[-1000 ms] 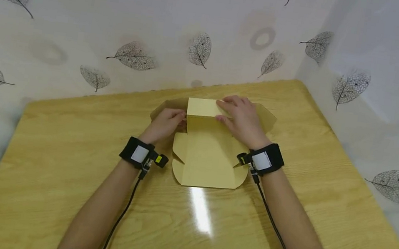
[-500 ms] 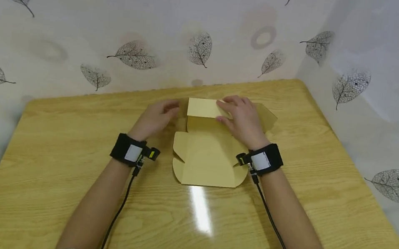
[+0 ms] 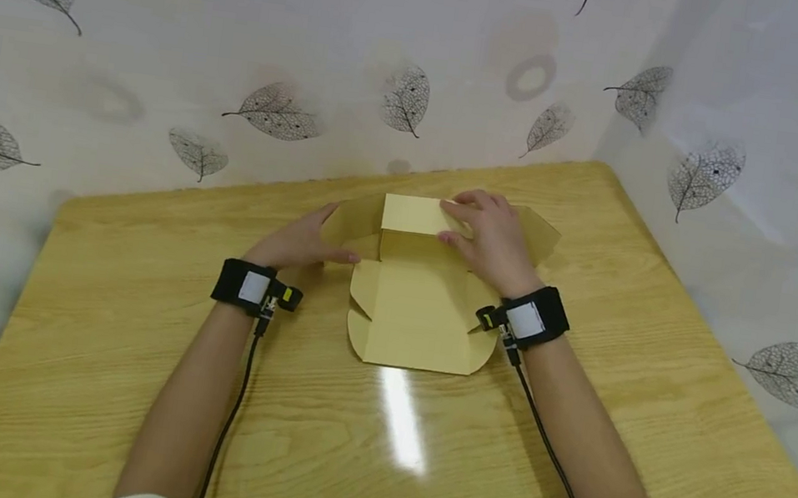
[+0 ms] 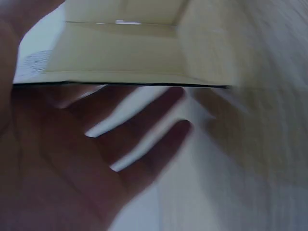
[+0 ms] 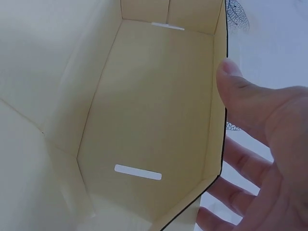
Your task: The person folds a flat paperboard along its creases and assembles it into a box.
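Observation:
A partly folded yellow-brown cardboard box [image 3: 424, 311] stands on the table, its front panel lying flat and its back section raised. My right hand [image 3: 492, 243] holds the right end of this raised section. In the right wrist view its thumb [image 5: 231, 79] presses the rim while the fingers lie behind the wall. My left hand [image 3: 297, 241] is spread at the box's left side flap [image 3: 357, 222]. In the left wrist view its fingers extend loosely behind the dark-edged cardboard [image 4: 120, 53], the thumb apart from them. Slots show in the cardboard.
The wood-grain table [image 3: 124, 381] reaches back to a wall covering [image 3: 354, 16] printed with leaves. Black straps with small cameras sit on both wrists, and a cable [image 3: 234, 412] runs back along each forearm. A light reflection lies in front of the box.
My left hand has let go of the box's left corner, moved left and spread its fingers at the side flap, which now shows more. My right hand has kept its hold.

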